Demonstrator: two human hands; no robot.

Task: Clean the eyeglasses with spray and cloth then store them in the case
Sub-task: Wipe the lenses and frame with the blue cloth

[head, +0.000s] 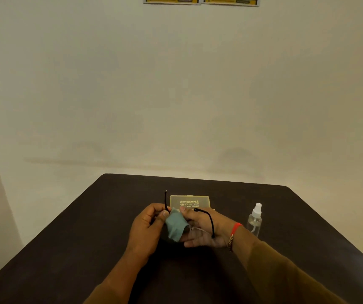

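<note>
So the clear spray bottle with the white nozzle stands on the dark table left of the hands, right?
No. The head view shows the clear spray bottle with the white nozzle standing on the dark table right of the left hand and right hand, which hold the black-armed glasses and teal cloth.

- Dim, warm yellowish light overall; wall (176,84) palest up top, duller twd the middle.
- Soft, faint shadows on wall just above the tabletop (66,249) far edge, outlines diffuse.
- Tabletop v. dark, little surface detail.
- Wide-angle bend: tabletop sides splay out twd bottom.
- Soft focus; print on the case (189,201) unreadable; small highlight on spray bottle (254,220).
</note>
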